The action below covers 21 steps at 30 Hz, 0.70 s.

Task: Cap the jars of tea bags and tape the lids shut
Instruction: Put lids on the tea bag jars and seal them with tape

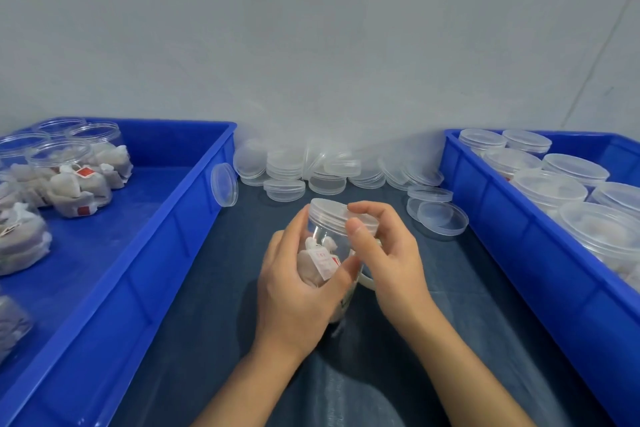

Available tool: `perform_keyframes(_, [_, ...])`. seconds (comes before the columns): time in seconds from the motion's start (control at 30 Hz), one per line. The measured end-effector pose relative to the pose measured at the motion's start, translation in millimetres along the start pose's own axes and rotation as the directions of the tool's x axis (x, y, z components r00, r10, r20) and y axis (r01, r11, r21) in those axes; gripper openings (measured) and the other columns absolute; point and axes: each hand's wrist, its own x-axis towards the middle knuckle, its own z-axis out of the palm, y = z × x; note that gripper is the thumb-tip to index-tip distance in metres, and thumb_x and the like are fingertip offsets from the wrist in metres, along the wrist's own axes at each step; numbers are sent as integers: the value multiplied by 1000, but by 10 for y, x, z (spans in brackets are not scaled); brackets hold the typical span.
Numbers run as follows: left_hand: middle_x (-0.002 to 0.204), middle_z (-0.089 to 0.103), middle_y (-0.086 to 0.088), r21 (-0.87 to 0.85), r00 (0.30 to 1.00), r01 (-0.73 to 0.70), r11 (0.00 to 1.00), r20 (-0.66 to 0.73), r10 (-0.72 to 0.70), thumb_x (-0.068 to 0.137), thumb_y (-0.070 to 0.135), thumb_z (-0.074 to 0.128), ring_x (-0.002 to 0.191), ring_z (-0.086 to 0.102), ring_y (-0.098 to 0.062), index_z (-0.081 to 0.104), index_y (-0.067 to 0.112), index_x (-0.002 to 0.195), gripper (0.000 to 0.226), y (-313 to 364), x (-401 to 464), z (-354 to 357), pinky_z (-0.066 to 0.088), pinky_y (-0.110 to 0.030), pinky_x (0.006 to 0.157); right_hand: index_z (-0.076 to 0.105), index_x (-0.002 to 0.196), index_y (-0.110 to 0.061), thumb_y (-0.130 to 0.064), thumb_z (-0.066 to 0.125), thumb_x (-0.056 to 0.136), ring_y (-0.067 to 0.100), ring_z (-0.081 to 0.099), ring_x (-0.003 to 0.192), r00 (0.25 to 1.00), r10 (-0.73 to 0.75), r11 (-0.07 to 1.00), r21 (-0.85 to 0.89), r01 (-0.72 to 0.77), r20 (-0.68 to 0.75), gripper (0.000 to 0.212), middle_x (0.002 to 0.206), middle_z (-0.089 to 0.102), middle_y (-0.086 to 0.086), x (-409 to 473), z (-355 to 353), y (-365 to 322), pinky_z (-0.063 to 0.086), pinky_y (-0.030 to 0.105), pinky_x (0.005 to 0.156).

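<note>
A clear plastic jar (323,239) of tea bags is held tilted above the dark cloth in the middle. My left hand (298,291) wraps around its body from the left. A clear lid (329,210) sits on the jar's mouth, and my right hand (384,253) grips the lid's rim with thumb and fingers. A white loop (367,282), perhaps a tape roll, peeks out between my hands behind the jar; most of it is hidden.
The left blue bin (180,218) holds several uncapped jars of tea bags (72,180). In the right blue bin (512,229) stand several capped jars (550,184). Loose clear lids (325,173) pile against the wall between the bins, and one lid (225,184) leans on the left bin.
</note>
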Motion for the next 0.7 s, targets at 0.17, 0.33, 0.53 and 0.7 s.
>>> perform_keyframes(0.17, [117, 57, 17, 216, 992, -88, 972, -64, 104, 71, 64, 76, 116, 58, -9, 52, 33, 154, 92, -3, -8, 6, 53, -31, 92, 62, 108, -38, -70, 67, 78, 11, 69, 91, 993, -14, 975, -221, -13, -120, 45, 108, 68, -10, -38, 83, 11, 55, 33, 78])
perform_keyframes(0.33, [123, 71, 4, -234, 993, 104, 967, 80, -87, 78, 54, 78, 116, 70, -15, 64, 30, 139, 67, 17, 28, -26, 56, -38, 98, 62, 110, -37, -68, 57, 85, 7, 66, 94, 997, -44, 991, -131, 36, -56, 40, 106, 67, -9, -28, 42, 9, 52, 24, 78])
perform_keyframes(0.53, [116, 72, -31, -625, 879, 454, 635, 431, -203, 78, 59, 82, 101, 72, -39, 70, 10, 129, 72, 91, 58, -65, 59, -48, 87, 64, 125, -28, -61, 55, 90, 32, 68, 111, 999, 37, 994, 103, -37, 7, 49, 117, 73, 4, 17, -69, 5, 53, 57, 101])
perform_keyframes(0.7, [115, 74, -25, -624, 839, 509, 593, 513, -180, 75, 64, 84, 101, 73, -34, 72, 12, 128, 76, 58, 59, -62, 61, -43, 88, 68, 122, -23, -56, 58, 91, 53, 64, 109, 996, 78, 983, 166, -83, 36, 47, 117, 71, 24, 31, -88, 15, 51, 70, 97])
